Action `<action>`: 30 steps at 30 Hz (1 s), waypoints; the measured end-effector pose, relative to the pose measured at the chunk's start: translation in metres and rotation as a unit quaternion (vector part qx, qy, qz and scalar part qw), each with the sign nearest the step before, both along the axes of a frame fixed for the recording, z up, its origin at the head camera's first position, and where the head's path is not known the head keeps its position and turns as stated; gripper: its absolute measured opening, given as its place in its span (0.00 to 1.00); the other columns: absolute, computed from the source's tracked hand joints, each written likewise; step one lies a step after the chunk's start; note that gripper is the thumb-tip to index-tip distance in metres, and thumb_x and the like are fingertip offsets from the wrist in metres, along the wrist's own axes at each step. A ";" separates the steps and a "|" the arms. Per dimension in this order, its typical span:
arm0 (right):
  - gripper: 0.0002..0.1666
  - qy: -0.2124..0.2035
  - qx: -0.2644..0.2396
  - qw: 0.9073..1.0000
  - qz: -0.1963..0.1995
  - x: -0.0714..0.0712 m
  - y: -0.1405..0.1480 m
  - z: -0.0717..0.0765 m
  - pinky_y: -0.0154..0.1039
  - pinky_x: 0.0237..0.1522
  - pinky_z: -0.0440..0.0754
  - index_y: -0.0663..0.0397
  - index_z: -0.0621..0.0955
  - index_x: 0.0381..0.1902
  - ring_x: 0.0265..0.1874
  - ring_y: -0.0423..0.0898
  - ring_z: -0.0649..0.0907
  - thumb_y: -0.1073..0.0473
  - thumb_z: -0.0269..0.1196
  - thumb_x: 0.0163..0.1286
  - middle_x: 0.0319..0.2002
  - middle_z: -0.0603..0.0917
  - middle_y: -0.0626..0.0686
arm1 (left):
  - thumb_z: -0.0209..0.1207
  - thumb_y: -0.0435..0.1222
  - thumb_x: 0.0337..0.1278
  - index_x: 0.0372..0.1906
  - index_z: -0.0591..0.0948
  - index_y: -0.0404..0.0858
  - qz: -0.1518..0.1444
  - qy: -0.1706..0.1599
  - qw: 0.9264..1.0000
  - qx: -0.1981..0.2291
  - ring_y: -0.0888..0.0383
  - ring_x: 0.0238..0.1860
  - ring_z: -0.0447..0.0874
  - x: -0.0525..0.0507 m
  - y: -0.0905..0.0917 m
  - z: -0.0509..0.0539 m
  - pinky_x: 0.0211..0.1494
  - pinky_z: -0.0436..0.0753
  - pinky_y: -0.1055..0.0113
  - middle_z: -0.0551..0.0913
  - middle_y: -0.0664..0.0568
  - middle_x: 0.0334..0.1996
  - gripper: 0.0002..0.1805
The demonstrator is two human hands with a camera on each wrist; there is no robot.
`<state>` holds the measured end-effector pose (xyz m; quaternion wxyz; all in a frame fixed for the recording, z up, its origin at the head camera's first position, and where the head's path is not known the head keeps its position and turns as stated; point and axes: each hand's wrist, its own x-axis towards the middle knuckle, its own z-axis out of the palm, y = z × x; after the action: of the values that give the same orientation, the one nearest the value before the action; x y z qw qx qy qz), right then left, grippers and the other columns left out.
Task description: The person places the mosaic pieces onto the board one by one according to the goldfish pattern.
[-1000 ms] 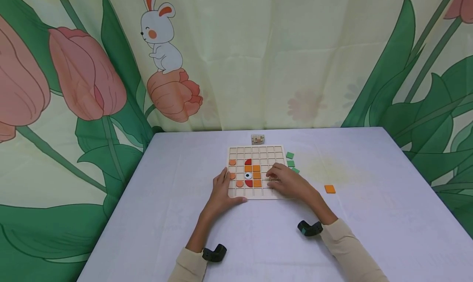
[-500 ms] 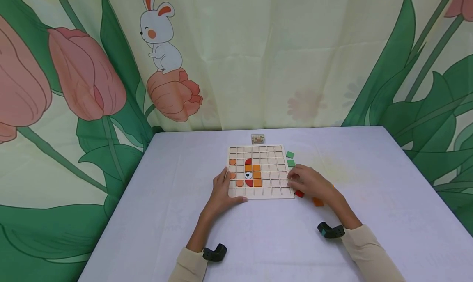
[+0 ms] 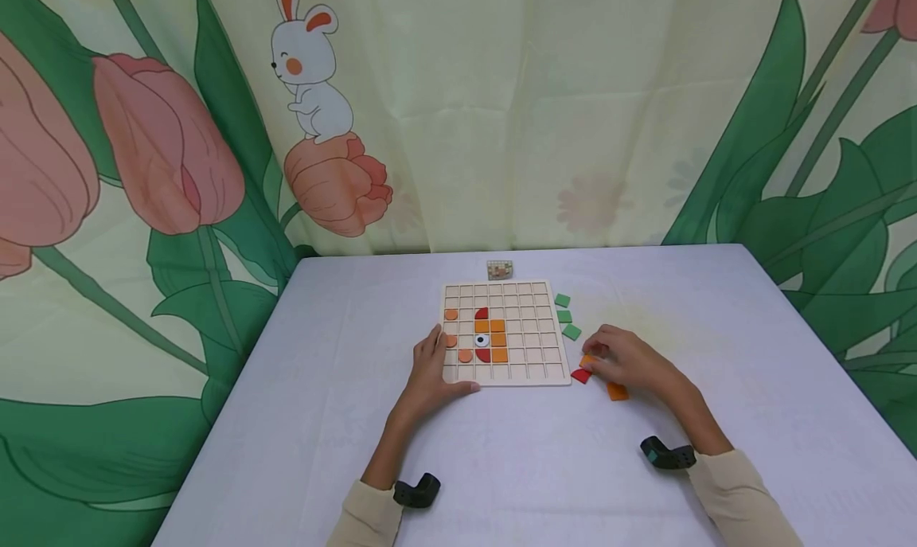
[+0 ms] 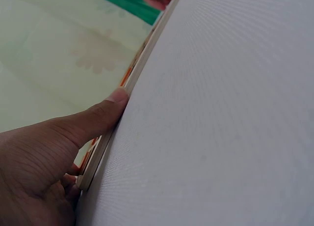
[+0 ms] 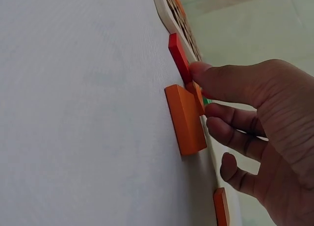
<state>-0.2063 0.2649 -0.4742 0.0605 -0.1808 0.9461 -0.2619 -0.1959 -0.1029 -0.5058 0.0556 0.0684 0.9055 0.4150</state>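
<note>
A pale wooden grid board (image 3: 533, 324) lies on the table, with orange square tiles (image 3: 497, 326), red curved tiles (image 3: 483, 356), orange round tiles (image 3: 465, 356) and an eye tile (image 3: 481, 340) set in its left half. My left hand (image 3: 427, 372) holds the board's near left corner, thumb along the near edge and fingers at the left side. Right of the board, my right hand (image 3: 630, 360) pinches a small orange tile (image 5: 197, 96) between thumb and fingers. A loose red tile (image 3: 581, 376) and a square orange tile (image 3: 617, 392) lie close by.
Several green tiles (image 3: 564, 316) lie along the board's right side. A small patterned block (image 3: 500, 271) stands behind the board. Another orange tile (image 5: 221, 206) shows low in the right wrist view. A printed curtain (image 3: 530, 117) hangs beyond the table's far edge.
My right hand has moved right, off the board to the loose tiles, and now pinches an orange one. It covers the far-right orange tile. The left hand and board have stayed put.
</note>
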 end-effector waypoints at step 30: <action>0.14 -0.009 -0.014 0.999 -0.036 -0.005 -0.001 -0.005 0.48 0.54 0.88 0.61 0.85 0.51 0.47 0.50 0.80 0.60 0.71 0.71 0.47 0.82 0.55 | 0.82 0.49 0.47 0.86 0.53 0.35 -0.005 0.000 1.000 0.004 0.38 0.84 0.48 0.001 -0.001 0.001 0.80 0.69 0.41 0.46 0.42 0.88 0.67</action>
<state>-0.2115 0.2638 -0.4787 0.0572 -0.1452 0.9476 -0.2788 -0.1950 -0.1037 -0.5051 0.0579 0.0733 0.9034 0.4185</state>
